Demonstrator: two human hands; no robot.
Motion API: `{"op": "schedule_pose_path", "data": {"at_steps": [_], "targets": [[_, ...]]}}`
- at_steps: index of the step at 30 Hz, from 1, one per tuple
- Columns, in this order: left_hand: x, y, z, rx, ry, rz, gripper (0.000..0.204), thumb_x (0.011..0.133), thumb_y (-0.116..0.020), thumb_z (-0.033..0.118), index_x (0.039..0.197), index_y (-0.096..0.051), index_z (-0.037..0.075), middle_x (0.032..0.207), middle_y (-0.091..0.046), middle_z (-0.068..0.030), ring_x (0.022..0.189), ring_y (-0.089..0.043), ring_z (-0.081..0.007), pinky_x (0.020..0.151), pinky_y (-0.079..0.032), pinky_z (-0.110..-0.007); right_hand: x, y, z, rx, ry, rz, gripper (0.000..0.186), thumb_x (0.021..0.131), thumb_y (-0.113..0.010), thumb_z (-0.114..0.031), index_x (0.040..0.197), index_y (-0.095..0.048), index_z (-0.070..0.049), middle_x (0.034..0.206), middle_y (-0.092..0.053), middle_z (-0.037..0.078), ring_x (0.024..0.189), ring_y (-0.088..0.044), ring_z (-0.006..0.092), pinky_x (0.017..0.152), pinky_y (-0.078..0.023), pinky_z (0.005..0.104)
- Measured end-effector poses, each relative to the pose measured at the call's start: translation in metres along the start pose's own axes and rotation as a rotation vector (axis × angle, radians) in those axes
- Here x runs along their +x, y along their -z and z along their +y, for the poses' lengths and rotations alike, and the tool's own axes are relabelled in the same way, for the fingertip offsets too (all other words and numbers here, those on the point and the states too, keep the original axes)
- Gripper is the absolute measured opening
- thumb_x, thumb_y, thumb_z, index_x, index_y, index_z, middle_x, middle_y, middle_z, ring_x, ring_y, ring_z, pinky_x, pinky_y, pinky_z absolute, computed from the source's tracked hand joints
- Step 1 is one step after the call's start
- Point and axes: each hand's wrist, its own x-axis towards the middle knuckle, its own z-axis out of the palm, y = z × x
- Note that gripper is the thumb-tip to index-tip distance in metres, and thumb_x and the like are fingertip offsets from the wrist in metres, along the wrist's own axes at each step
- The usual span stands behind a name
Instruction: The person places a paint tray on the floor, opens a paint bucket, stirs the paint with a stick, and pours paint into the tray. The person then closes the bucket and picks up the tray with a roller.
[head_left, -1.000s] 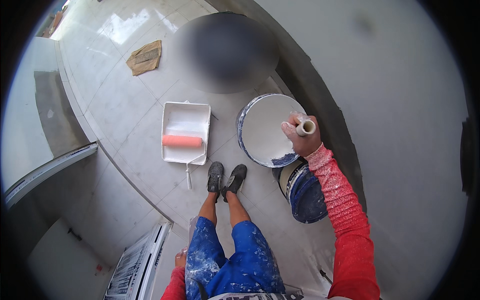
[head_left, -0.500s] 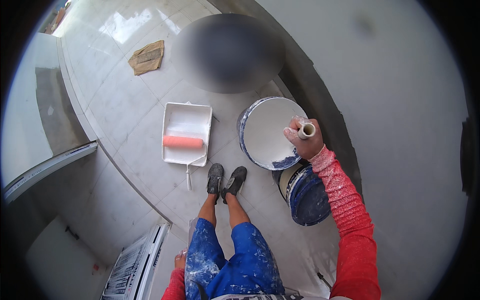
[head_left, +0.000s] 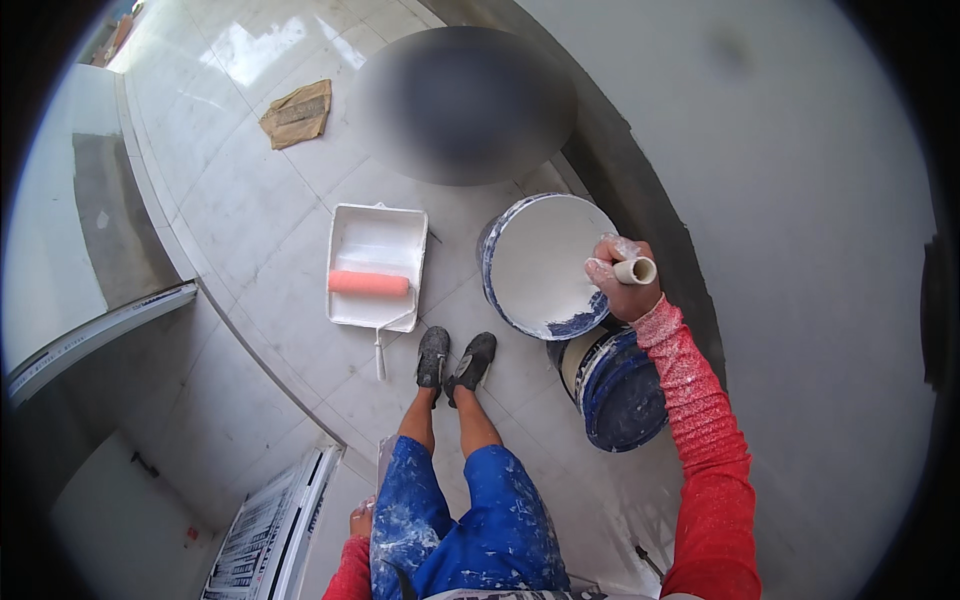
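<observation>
My right hand [head_left: 622, 283], in a red paint-speckled sleeve, is shut around a pale stick handle [head_left: 636, 270] that points up toward the camera over a blue bucket of white paint [head_left: 540, 262]. The stick's lower end is hidden behind the hand. My left hand [head_left: 361, 520] rests low beside my left thigh, partly hidden, next to a white ladder-like frame [head_left: 270, 525]. My feet in dark shoes [head_left: 455, 358] stand close to the bucket.
A white paint tray [head_left: 375, 232] holding an orange roller [head_left: 368, 283] lies on the tiled floor left of the bucket. A second blue bucket [head_left: 615, 388] stands below the first. A brown paper scrap [head_left: 297, 113] lies farther off. The white wall [head_left: 800, 250] runs along the right.
The right hand with the stick has shifted only slightly over the paint bucket. Nothing else has moved.
</observation>
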Motion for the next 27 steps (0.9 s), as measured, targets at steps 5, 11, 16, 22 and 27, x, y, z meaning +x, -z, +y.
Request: {"op": "schedule_pose_path", "data": {"at_steps": [5,11,16,22,27], "targets": [[0.005,0.007,-0.022,-0.060,-0.071,0.027,0.037,0.097,-0.048,0.032,0.115,-0.065,0.005,0.099,-0.069,-0.0168,0.095,-0.065,-0.0258,0.088,-0.047,-0.034,0.003,-0.005,-0.007,0.204,0.123,0.059,0.023,0.078,-0.064,-0.006,0.065,-0.045,-0.005,0.056,-0.043,0.006,0.051,-0.041,0.0145,0.049,-0.036,0.0298],[0.001,0.003,-0.015,0.142,-0.106,0.018,0.038,0.098,-0.046,0.034,0.116,-0.064,0.006,0.100,-0.069,-0.0193,0.097,-0.064,-0.0306,0.090,-0.046,-0.037,-0.001,0.009,-0.007,0.433,-0.064,0.072,0.023,0.078,-0.063,-0.006,0.065,-0.045,-0.004,0.057,-0.044,0.006,0.051,-0.041,0.0128,0.049,-0.035,0.0293],[0.009,0.011,-0.023,0.253,-0.225,0.022,0.037,0.098,-0.046,0.033,0.116,-0.065,0.007,0.102,-0.068,-0.0204,0.099,-0.064,-0.0314,0.090,-0.046,-0.037,0.000,0.016,0.016,0.060,0.022,0.035,0.023,0.082,-0.059,-0.006,0.066,-0.042,-0.005,0.058,-0.045,0.001,0.053,-0.042,0.0087,0.050,-0.035,0.0245],[0.017,0.012,-0.048,0.075,-0.076,0.015,0.034,0.097,-0.046,0.030,0.115,-0.066,0.008,0.101,-0.068,-0.0204,0.099,-0.064,-0.0308,0.089,-0.047,-0.037,0.010,0.020,0.002,0.537,-0.052,0.201,0.024,0.083,-0.057,-0.004,0.064,-0.042,-0.006,0.058,-0.044,0.000,0.051,-0.041,0.0089,0.050,-0.036,0.0270],[0.017,0.000,-0.040,0.011,-0.120,0.010,0.035,0.097,-0.046,0.031,0.114,-0.066,0.008,0.099,-0.067,-0.0227,0.096,-0.065,-0.0327,0.085,-0.048,-0.038,0.002,0.034,0.015,0.655,-0.024,0.312,0.022,0.084,-0.054,-0.002,0.066,-0.042,-0.006,0.057,-0.041,-0.001,0.051,-0.042,0.0084,0.050,-0.037,0.0261]]}}
